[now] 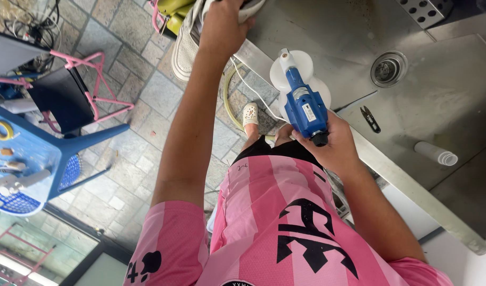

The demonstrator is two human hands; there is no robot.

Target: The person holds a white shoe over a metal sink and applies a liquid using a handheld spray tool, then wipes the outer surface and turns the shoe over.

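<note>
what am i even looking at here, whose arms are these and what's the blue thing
This is one picture from a camera worn on a person's head, looking down over their own pink striped shirt. Both arms are theirs. The right hand grips a blue handheld power tool with a round white head, held over the edge of a steel sink. The left hand reaches out and holds a pale shoe. In the sink lie a drain, a small black clip and a white tube. A blue chair stands on the stone floor.
</note>
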